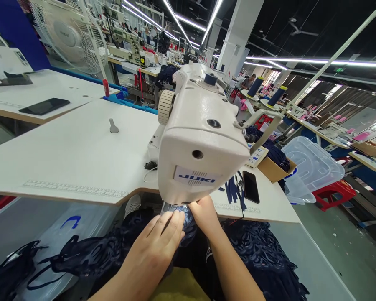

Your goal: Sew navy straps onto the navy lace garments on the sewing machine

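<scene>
A white Juki sewing machine (200, 129) stands in front of me, its head hiding the needle. Dark navy ruffled fabric (257, 255) lies under the head and spills onto my lap. My left hand (158, 242) lies flat on the fabric just in front of the machine head, fingers stretched out together. My right hand (205, 215) is right under the head, fingers curled down on the fabric; its fingertips are hidden by the machine.
A black phone (250, 187) and navy strips (233, 190) lie on the white table (65, 154) right of the machine. A cardboard box (274, 169), clear plastic bins (313, 163), red stool (334, 193), thread cones (277, 95) and a fan (70, 35) surround it. Another person works far back.
</scene>
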`<state>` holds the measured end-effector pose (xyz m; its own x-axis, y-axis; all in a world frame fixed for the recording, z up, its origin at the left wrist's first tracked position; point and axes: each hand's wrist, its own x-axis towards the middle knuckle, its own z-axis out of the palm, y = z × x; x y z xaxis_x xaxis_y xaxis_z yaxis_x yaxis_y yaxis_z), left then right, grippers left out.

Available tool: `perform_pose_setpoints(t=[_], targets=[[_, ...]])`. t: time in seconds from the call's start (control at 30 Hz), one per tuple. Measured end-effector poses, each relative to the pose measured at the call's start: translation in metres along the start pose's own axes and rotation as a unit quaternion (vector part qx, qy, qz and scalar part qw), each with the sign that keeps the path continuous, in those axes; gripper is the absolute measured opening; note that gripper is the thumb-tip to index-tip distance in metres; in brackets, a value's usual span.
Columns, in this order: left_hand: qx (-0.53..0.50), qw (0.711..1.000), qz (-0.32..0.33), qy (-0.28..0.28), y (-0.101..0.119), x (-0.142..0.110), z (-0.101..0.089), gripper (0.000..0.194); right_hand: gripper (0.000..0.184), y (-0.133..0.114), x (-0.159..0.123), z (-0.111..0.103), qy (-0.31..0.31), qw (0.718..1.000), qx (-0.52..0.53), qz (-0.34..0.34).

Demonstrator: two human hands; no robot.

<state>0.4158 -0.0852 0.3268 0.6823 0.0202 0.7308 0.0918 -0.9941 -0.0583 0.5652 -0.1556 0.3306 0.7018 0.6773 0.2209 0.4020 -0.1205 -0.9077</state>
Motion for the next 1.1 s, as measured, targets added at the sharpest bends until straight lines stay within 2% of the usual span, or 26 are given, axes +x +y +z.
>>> perform_pose_setpoints(t=[0.23, 0.4, 0.5, 0.87, 1.1], targets=[[0.039, 0.998, 0.027, -0.028, -0.001, 0.010, -0.005, 0.027, 0.008, 0.001, 0.008, 0.001, -0.002, 1.000, 0.019, 0.010], [0.040, 0.999, -0.014, -0.007, 0.008, 0.003, 0.005, 0.029, 0.011, 0.002, 0.010, 0.001, -0.013, 1.000, 0.001, -0.001], [0.038, 0.999, -0.018, -0.020, 0.012, 0.000, 0.009, 0.031, 0.012, 0.001, 0.010, 0.000, -0.017, 1.000, -0.014, -0.009], [0.068, 0.997, -0.027, -0.029, 0.017, 0.001, 0.008, 0.030, 0.021, -0.006, 0.012, 0.000, -0.035, 0.998, -0.040, -0.031], [0.078, 0.996, -0.047, -0.023, 0.016, 0.001, 0.006, 0.029, 0.026, -0.011, 0.012, 0.005, -0.006, 0.997, -0.019, -0.077]])
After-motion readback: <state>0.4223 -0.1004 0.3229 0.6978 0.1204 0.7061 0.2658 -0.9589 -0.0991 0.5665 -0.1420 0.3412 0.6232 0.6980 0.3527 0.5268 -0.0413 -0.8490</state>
